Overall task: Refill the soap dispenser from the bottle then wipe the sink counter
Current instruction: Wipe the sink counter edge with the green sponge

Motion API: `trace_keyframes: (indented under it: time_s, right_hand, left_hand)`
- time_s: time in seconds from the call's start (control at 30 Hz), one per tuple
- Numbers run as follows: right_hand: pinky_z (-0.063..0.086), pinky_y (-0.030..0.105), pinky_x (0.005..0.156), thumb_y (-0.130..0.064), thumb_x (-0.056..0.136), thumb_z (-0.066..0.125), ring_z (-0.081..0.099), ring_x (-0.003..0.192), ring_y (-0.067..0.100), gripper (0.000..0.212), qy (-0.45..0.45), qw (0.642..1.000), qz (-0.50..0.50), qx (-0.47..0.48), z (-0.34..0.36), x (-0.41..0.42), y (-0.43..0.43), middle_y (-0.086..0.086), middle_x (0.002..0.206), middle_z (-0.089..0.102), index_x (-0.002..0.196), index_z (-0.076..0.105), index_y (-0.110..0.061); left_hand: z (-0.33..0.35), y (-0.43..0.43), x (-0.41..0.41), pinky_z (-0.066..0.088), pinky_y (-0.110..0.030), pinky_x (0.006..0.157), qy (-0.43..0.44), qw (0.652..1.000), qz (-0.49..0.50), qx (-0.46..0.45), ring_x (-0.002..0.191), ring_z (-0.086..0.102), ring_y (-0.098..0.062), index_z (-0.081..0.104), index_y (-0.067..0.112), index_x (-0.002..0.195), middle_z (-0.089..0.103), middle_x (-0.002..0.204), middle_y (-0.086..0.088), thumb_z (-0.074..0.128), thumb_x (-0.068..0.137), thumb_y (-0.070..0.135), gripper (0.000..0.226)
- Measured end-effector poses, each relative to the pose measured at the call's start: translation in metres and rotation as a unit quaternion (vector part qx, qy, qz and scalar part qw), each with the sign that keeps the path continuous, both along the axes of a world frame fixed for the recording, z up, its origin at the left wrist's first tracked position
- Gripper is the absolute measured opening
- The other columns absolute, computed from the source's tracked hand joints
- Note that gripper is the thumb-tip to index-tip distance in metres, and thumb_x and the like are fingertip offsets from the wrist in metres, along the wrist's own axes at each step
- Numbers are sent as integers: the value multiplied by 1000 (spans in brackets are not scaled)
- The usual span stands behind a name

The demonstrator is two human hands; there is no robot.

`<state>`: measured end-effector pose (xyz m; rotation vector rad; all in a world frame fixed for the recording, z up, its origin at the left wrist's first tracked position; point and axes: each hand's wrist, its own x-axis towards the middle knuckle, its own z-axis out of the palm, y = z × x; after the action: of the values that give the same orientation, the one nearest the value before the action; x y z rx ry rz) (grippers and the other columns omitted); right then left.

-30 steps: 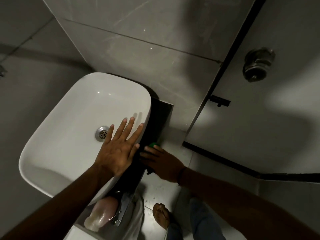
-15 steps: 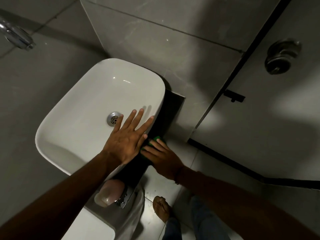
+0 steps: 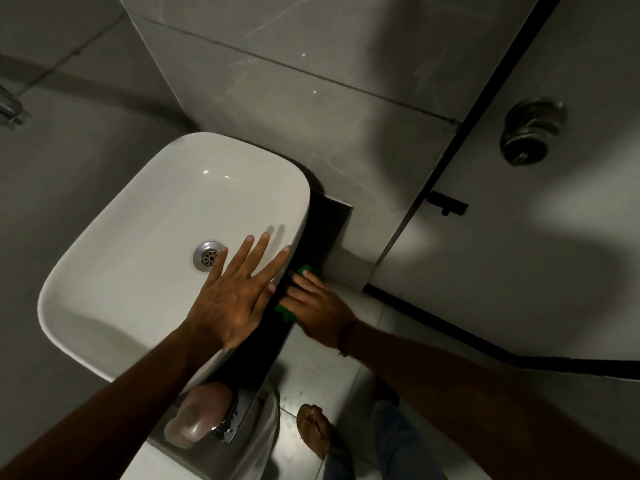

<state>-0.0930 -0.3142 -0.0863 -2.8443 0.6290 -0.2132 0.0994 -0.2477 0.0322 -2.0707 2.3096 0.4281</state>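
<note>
A white oval basin (image 3: 145,237) sits on a narrow black counter (image 3: 325,223). My left hand (image 3: 235,289) lies flat with fingers spread on the basin's right rim. My right hand (image 3: 315,306) presses a green cloth (image 3: 306,270) onto the black counter strip just right of the basin; most of the cloth is hidden under the hand. A pinkish soap dispenser or bottle (image 3: 197,415) lies at the near end of the counter, partly hidden by my left forearm.
Grey tiled wall rises behind the basin. A door with a metal knob (image 3: 530,133) and a black latch (image 3: 448,204) stands at the right. The basin has a metal drain (image 3: 207,256). My sandalled foot (image 3: 313,431) is on the tiled floor below.
My right hand with the green cloth has slid a little farther along the black counter, away from me. My left hand has stayed flat on the basin rim. The view has shifted.
</note>
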Motion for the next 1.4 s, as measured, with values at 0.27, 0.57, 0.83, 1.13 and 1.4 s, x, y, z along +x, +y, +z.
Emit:
trace_keyframes:
  time_s: [0.27,0.57,0.83,1.13,1.4]
  right_hand:
    - [25,55,123,-4,93,43,37,147,38,52,13,998,62,2,7,-39,-70,11,151,53,143,56,-12]
    - [21,54,123,-8,95,42,31,150,36,47,18,997,72,3,-5,-42,-101,11,149,53,139,57,-11]
    - [29,57,120,10,76,66,44,142,40,60,39,998,-23,46,21,-18,-169,16,139,62,134,62,-4]
    - [53,39,104,12,71,74,66,120,28,60,-6,988,123,89,51,-74,-70,8,129,68,127,68,-10]
    - [49,23,106,-9,82,69,64,118,11,48,47,953,236,185,73,-72,93,-6,128,65,128,65,-24]
  left_hand:
    - [7,-20,-9,13,-61,128,-22,1000,3,-3,163,-3,-28,7,33,167,-3,176,-5,18,105,46,64]
    - [3,-50,-30,19,-59,128,-46,998,39,-31,163,6,-26,8,26,168,7,177,-5,26,106,42,66]
    - [4,-45,-50,23,-59,126,-91,990,94,-61,162,16,-30,18,22,167,17,175,-9,35,106,39,65]
    - [-33,71,-191,19,-53,124,46,944,326,-17,163,11,-28,17,17,167,10,177,-6,37,107,57,75]
    - [-76,230,-216,-2,-35,131,224,799,555,62,162,-13,-16,-21,23,160,-22,171,8,24,92,75,96]
